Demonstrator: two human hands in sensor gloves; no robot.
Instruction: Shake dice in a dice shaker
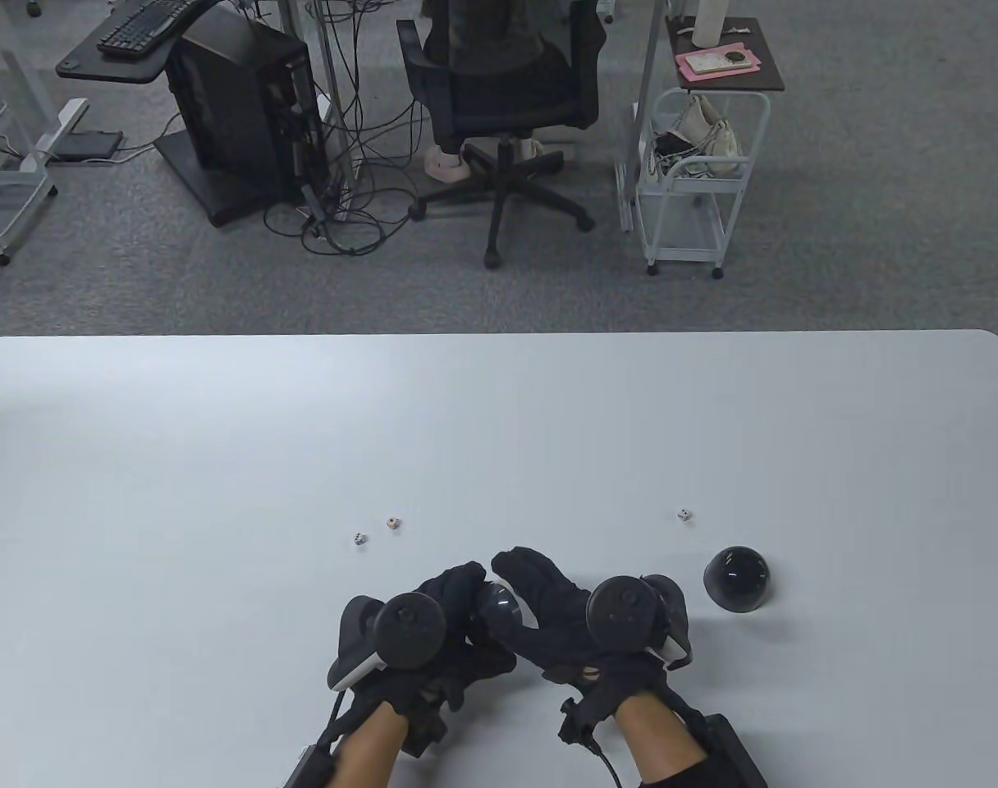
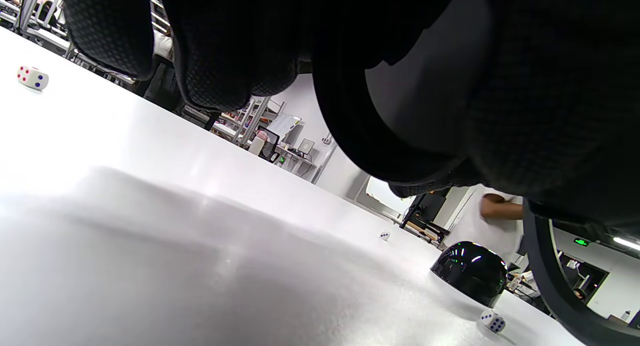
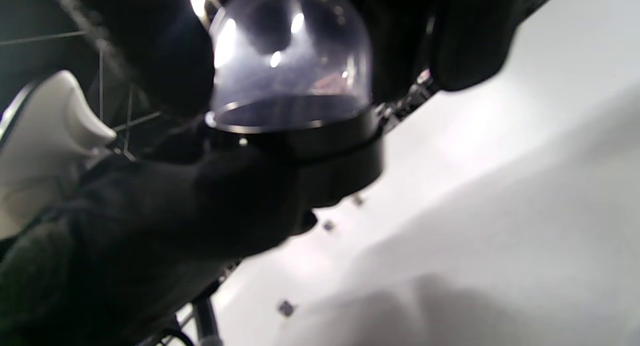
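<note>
At the bottom centre of the table view, my left hand [image 1: 433, 628] and right hand [image 1: 577, 628] meet over the white counter [image 1: 220, 460]. Between them is the dice shaker [image 1: 499, 609], showing as a grey rounded shape. My left hand grips it from the left; my right fingers curl against its right side. Three dice lie loose on the counter: a white die [image 1: 359, 539] and a tan die [image 1: 393, 522] above my left hand, and another white die [image 1: 684, 515] at right of centre. A black dome [image 1: 737, 579] sits just right of my right hand. The risk, as I judge it: if these dice are meant to go inside, shaking now does nothing.

In the left wrist view, my gloved fingers [image 2: 225, 46] fill the top of the frame. A die with red and blue pips [image 2: 33, 78] sits at upper left. The black dome [image 2: 470, 272] stands at lower right, with one die [image 2: 492, 321] just below it and another [image 2: 384, 235] farther back. A wide sweep of either hand could scatter these or knock the dome.

In the right wrist view, blurred, the shaker's clear dome [image 3: 292, 61] sits on a black base [image 3: 325, 151], my left hand [image 3: 150, 226] wrapped around the base. I cannot tell if any die is inside. If the dome sits loosely, hard shaking may pop it off.
</note>
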